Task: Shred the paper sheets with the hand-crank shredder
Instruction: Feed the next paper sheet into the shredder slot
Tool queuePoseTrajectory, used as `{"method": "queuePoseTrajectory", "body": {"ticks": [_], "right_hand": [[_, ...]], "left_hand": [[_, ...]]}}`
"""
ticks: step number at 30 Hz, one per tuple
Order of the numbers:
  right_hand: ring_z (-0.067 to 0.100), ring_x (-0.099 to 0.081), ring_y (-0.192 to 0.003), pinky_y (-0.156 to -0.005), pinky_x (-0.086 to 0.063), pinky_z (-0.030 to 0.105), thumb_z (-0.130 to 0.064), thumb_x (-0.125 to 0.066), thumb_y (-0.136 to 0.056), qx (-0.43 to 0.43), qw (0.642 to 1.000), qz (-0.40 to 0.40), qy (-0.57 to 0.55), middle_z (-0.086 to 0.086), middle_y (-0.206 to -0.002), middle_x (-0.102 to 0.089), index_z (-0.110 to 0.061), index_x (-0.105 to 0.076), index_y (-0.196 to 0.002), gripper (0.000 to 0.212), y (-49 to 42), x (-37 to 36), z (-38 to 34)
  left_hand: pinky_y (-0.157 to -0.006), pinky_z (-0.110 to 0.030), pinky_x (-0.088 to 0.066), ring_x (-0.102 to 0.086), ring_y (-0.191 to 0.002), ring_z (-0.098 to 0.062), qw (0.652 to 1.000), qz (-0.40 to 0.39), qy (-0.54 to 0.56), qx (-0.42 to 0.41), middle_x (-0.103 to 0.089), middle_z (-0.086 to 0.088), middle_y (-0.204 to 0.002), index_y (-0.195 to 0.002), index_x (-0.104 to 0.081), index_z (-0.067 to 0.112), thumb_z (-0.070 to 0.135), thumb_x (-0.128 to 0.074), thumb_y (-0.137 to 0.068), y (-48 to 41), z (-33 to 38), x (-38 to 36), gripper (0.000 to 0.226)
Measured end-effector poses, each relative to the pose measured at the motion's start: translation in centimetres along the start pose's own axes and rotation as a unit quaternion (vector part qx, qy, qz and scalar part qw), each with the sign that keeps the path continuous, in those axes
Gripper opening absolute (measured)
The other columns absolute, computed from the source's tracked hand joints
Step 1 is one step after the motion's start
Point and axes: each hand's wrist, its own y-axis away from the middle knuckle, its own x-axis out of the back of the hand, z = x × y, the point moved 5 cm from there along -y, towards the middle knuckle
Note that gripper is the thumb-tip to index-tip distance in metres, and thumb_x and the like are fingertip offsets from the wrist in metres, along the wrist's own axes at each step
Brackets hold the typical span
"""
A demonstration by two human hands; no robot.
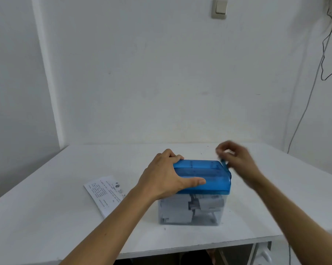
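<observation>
Both hands are on the hand-crank shredder [192,211], which stands near the middle of the white table [46,217], a little toward its front edge. The left hand [167,175] clamps the shredder's blue lid [209,176] from the left side: its fingers curl over the far left corner and the thumb lies stretched along the front of the lid. The right hand [236,159] is at the right end of the lid, blurred, with its fingers curled in around the top of the blue crank [226,167], whose arm shows just below the knuckles; the knob itself is hidden inside the grasp. Below the lid, the clear bin is crowded with pale cut pieces of paper [176,213] pressed against its front wall. One printed paper sheet [104,194] lies flat on the table just left of the shredder, partly covered by the left forearm. On the wall behind, a light switch [219,8] sits high up, and thin cables [329,44] hang down at the right.
</observation>
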Motion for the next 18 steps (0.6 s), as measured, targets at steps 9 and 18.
{"method": "queuePoseTrajectory", "body": {"ticks": [9, 18], "right_hand": [[0.018, -0.068, -0.09, -0.079, -0.06, 0.035, -0.017, -0.064, -0.094, -0.148, 0.972, -0.057, 0.174, 0.003, -0.105, -0.069, -0.019, -0.061, -0.107, 0.013, 0.8, -1.1, 4.7], [0.006, -0.062, -0.082, -0.075, -0.055, 0.031, -0.033, -0.061, -0.092, 0.06, 0.956, -0.019, 0.286, -0.015, -0.093, -0.065, -0.031, -0.063, -0.095, 0.004, -3.0, -5.7, -9.0]], "left_hand": [[-0.093, -0.033, -0.05, -0.044, -0.112, -0.002, 0.999, -0.008, -0.042, 0.009, -0.042, 0.021, -0.117, -0.138, -0.048, 0.035, 0.092, -0.057, -0.062, 0.3, 0.4, 0.0, 0.096], [-0.11, -0.027, -0.027, -0.03, -0.144, -0.007, 0.982, 0.028, 0.182, 0.032, -0.031, 0.016, -0.158, -0.154, -0.03, 0.034, 0.055, -0.051, -0.097, 0.1, -1.6, 1.6, 0.065]]}}
